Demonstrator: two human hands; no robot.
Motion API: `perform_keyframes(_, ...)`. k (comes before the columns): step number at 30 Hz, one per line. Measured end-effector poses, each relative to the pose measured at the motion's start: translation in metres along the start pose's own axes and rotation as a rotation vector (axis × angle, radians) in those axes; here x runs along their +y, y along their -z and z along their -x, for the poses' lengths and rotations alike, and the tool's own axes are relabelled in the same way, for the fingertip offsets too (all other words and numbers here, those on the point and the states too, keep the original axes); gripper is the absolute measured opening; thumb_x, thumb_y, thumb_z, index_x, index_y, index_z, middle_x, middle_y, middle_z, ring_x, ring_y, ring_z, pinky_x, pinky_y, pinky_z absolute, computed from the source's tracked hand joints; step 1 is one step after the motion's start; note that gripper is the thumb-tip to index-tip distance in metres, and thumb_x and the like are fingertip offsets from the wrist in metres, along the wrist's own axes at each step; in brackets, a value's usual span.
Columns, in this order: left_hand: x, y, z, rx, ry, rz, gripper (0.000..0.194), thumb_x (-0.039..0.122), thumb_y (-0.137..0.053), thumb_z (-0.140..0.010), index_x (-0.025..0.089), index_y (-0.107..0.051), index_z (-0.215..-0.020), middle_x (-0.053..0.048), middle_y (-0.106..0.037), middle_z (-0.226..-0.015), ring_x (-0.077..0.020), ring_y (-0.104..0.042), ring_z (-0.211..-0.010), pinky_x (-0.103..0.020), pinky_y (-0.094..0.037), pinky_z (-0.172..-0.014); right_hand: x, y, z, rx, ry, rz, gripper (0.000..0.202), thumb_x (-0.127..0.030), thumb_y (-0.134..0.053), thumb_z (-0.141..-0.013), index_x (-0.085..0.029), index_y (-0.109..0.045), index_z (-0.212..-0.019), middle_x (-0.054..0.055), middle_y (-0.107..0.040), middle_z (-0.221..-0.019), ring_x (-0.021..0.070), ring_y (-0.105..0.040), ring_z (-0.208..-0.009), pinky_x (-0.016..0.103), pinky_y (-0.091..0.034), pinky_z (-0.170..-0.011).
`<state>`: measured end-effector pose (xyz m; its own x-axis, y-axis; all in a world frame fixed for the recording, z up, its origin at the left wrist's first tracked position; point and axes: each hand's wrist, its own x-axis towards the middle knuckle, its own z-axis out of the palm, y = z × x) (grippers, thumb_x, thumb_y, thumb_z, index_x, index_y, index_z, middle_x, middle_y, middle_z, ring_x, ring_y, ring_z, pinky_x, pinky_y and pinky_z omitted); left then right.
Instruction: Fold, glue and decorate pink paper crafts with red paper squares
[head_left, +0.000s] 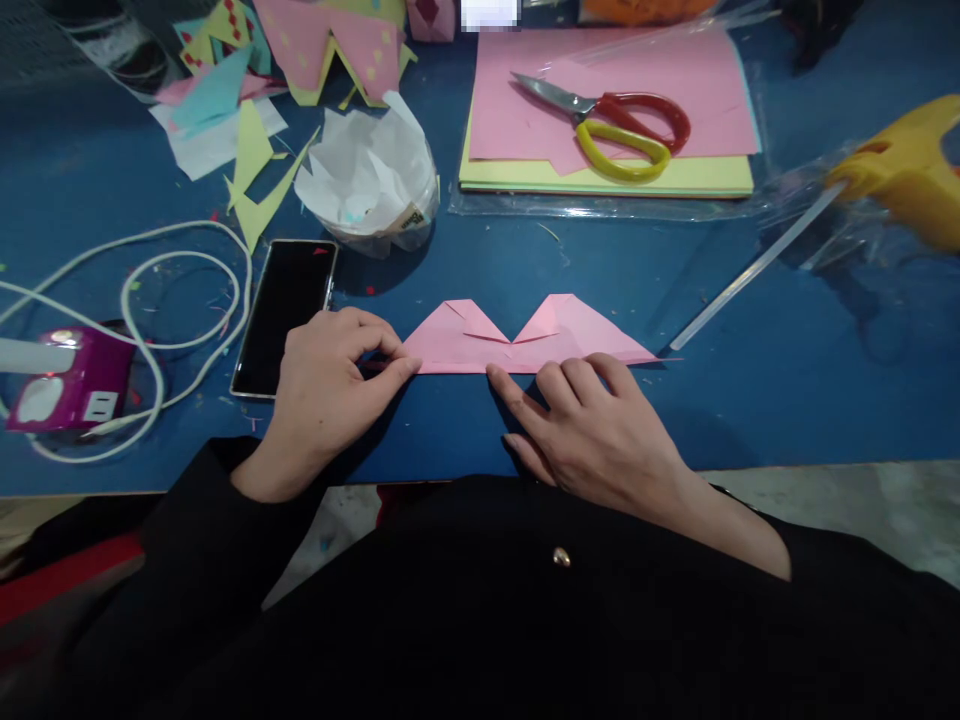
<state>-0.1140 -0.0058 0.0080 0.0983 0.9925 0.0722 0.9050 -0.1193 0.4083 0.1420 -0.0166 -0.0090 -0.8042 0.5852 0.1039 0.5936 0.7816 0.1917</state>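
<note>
So, both hands (330, 390) (607, 425) on pink paper (517, 355)

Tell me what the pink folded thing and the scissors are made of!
The pink folded thing looks like matte paper: it's thin, with sharp creases. The scissors seem to have metal blades, grey and shiny, and smooth red and yellow handles, perhaps plastic.

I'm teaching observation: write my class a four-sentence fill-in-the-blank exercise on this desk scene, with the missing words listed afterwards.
1. The left hand and right hand both touch folded paper coloured ____.
2. The dark-screened phone lies nearer the ____ hand.
3. The scissors have one red handle and one ____ handle.
4. The glue gun is at the picture's ____ edge.

Missing words: pink; left; yellow; right.
</note>
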Motion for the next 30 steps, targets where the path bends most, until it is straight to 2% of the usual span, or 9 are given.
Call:
perform_keyframes(7, -0.006, 0.006, 0.001, -0.022, 0.052, -0.057, 0.02, 0.035, -0.061, -0.082, 0.025, -0.062, -0.065, -0.004, -0.072, -0.091, -0.0271, -0.063, -0.09, -0.046, -0.045, -0.084, 0.001, -0.001, 0.0, -0.006, -0.006, -0.037, 0.058, -0.043, -0.04, -0.101, -0.009, -0.045, -0.148, 0.012, -0.061, -0.098, 0.0255, -0.046, -0.085, 0.043, -0.03, -0.083)
perform_keyframes(15, -0.007, 0.011, 0.006, -0.007, 0.015, -0.175, 0.022, 0.034, -0.057, -0.084, 0.025, -0.057, -0.064, -0.006, -0.072, -0.09, -0.0304, -0.065, -0.094, -0.049, -0.047, -0.082, 0.001, -0.001, 0.0, 0.003, -0.009, -0.006, 0.059, -0.045, -0.04, -0.1, -0.01, -0.046, -0.148, 0.011, -0.06, -0.095, 0.0251, -0.045, -0.084, 0.042, -0.029, -0.082)
perform_keyframes(21, -0.012, 0.017, 0.012, 0.008, 0.064, -0.321, 0.023, 0.035, -0.056, -0.087, 0.023, -0.061, -0.068, -0.008, -0.072, -0.094, -0.0316, -0.066, -0.094, -0.049, -0.047, -0.078, 0.001, 0.0, 0.0, -0.01, -0.017, -0.013, 0.058, -0.044, -0.041, -0.1, -0.011, -0.046, -0.148, 0.01, -0.059, -0.095, 0.0255, -0.045, -0.085, 0.041, -0.029, -0.082)
perform_keyframes(23, -0.012, 0.02, 0.018, 0.031, 0.07, -0.392, 0.022, 0.035, -0.055, -0.089, 0.022, -0.062, -0.072, -0.008, -0.071, -0.098, -0.0326, -0.065, -0.098, -0.051, -0.048, -0.081, 0.001, 0.001, 0.0, -0.014, -0.021, -0.021, 0.057, -0.043, -0.041, -0.1, -0.011, -0.046, -0.148, 0.011, -0.059, -0.096, 0.0257, -0.045, -0.085, 0.041, -0.029, -0.081)
perform_keyframes(25, -0.008, 0.02, 0.027, 0.128, 0.034, -0.436, 0.018, 0.032, -0.055, -0.091, 0.02, -0.063, -0.081, -0.01, -0.071, -0.103, -0.0333, -0.064, -0.105, -0.054, -0.048, -0.089, 0.0, 0.001, 0.0, -0.019, -0.025, -0.029, 0.057, -0.043, -0.041, -0.1, -0.011, -0.045, -0.148, 0.011, -0.059, -0.097, 0.0258, -0.045, -0.086, 0.041, -0.029, -0.081)
perform_keyframes(27, 0.001, 0.015, 0.036, 0.318, -0.061, -0.448, 0.012, 0.023, -0.055, -0.091, 0.018, -0.065, -0.096, -0.012, -0.071, -0.109, -0.0325, -0.064, -0.109, -0.053, -0.048, -0.096, -0.001, 0.001, 0.0, -0.019, -0.027, -0.038, 0.057, -0.043, -0.041, -0.1, -0.011, -0.045, -0.148, 0.011, -0.059, -0.097, 0.0259, -0.045, -0.086, 0.041, -0.029, -0.081)
perform_keyframes(29, 0.013, 0.005, 0.042, 0.479, -0.27, -0.47, 0.029, 0.017, -0.06, -0.086, 0.017, -0.064, -0.115, -0.013, -0.073, -0.114, -0.0322, -0.067, -0.106, -0.051, -0.052, -0.092, -0.001, 0.0, 0.001, -0.016, -0.03, -0.047, 0.058, -0.043, -0.042, -0.1, -0.011, -0.045, -0.148, 0.011, -0.059, -0.097, 0.0258, -0.045, -0.086, 0.042, -0.03, -0.081)
perform_keyframes(30, 0.02, -0.001, 0.044, 0.576, -0.435, -0.423, 0.033, 0.014, -0.063, -0.082, 0.018, -0.066, -0.115, -0.01, -0.076, -0.106, -0.0295, -0.071, -0.098, -0.046, -0.055, -0.086, -0.002, 0.0, 0.001, -0.013, -0.032, -0.049, 0.058, -0.043, -0.042, -0.1, -0.011, -0.045, -0.148, 0.011, -0.059, -0.097, 0.0258, -0.045, -0.086, 0.042, -0.03, -0.081)
